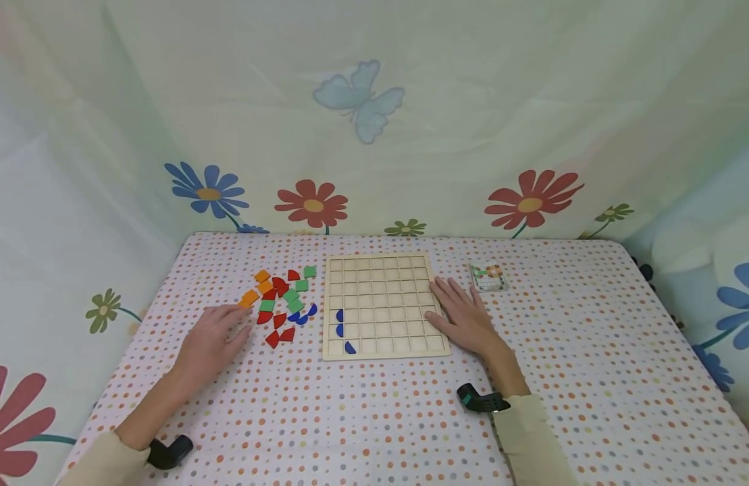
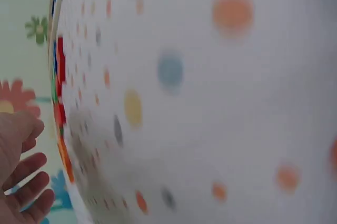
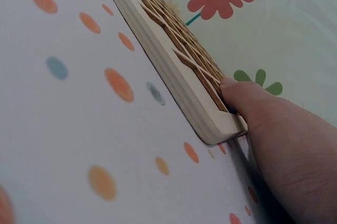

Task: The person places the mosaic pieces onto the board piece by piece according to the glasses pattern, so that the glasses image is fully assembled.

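A square wooden grid board (image 1: 386, 307) lies on the table. Three blue half-round pieces (image 1: 350, 347) sit in its lower left cells. My right hand (image 1: 465, 320) rests on the board's right edge with fingers extended; in the right wrist view the thumb (image 3: 250, 98) touches the rim near a corner. To the board's left, my left hand (image 1: 213, 341) is beside loose pieces, its fingers slightly bent and nothing visible between them. Nearest to its fingertips is an orange square (image 1: 249, 298). Red quarter-round pieces (image 1: 279, 320), green squares (image 1: 302, 285) and more blue half-rounds (image 1: 313, 309) lie scattered there.
A small stack of printed cards (image 1: 488, 277) lies right of the board. The dotted tablecloth (image 1: 362, 418) covers the table, and a floral curtain (image 1: 423, 169) hangs behind. Each wrist wears a black camera, such as the right wrist camera (image 1: 482, 399).
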`<state>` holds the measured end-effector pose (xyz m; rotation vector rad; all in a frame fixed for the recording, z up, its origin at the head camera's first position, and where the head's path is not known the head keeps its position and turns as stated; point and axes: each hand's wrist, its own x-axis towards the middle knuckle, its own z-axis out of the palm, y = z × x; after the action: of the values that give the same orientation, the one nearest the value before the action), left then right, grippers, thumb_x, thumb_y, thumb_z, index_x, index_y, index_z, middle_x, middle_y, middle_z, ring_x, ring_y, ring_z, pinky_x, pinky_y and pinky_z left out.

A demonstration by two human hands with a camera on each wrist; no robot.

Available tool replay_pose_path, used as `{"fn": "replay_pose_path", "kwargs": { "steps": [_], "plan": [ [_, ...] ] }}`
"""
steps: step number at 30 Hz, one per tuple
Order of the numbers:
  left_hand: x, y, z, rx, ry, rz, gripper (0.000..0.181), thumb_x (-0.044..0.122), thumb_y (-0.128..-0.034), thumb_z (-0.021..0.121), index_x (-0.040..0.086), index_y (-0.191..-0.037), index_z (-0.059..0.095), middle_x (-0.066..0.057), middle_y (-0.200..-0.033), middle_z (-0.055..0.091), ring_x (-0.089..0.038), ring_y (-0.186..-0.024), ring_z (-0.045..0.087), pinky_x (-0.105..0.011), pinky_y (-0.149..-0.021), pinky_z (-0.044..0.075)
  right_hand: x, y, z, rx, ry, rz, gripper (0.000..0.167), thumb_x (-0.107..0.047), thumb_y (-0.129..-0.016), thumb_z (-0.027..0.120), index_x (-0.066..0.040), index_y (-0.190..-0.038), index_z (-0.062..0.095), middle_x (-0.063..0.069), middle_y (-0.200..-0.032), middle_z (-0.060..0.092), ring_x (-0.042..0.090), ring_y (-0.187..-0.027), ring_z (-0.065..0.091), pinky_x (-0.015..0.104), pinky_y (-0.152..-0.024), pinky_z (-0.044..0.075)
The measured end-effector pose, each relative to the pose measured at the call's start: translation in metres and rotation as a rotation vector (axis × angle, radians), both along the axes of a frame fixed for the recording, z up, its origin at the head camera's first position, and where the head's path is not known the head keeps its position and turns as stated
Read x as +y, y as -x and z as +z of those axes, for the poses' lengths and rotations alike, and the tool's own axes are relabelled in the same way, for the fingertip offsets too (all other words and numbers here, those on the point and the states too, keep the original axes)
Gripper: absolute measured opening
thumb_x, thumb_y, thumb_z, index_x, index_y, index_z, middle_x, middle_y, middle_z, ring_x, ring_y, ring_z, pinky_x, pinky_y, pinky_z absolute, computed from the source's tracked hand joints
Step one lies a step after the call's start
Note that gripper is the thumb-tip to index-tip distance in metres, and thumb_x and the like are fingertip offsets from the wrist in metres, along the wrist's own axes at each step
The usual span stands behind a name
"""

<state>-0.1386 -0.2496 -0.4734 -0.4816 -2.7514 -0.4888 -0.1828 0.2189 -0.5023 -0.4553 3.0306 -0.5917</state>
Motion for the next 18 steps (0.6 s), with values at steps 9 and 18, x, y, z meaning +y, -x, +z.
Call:
{"fn": "replay_pose_path", "kwargs": {
  "steps": [9,18],
  "plan": [
    [-0.018,0.017,-0.010,-0.131,-0.041,0.137,0.050,0.030,-0.0870,0.072,0.006,-0.129,0.058,-0.018,-0.128,0.059,-0.037,-0.119,0.052,-0.056,-0.085,0.051,0.001,0.000,0.000,0.003,0.011,-0.003,0.071,-0.047,-0.096,0.049,-0.014,-0.154,0.026,0.010,-0.162,0.023,0.035,-0.150,0.015,0.060,-0.120,-0.002],
    [-0.012,0.028,-0.009,-0.158,-0.016,0.156,0.055,0.032,-0.0854,0.073,0.006,-0.130,0.056,-0.018,-0.129,0.059,-0.037,-0.120,0.051,-0.056,-0.089,0.049,0.002,0.000,-0.001,0.018,0.014,-0.002,0.071,-0.049,-0.096,0.049,-0.013,-0.154,0.027,0.011,-0.161,0.024,0.036,-0.150,0.016,0.062,-0.118,0.000]
  ]
}}
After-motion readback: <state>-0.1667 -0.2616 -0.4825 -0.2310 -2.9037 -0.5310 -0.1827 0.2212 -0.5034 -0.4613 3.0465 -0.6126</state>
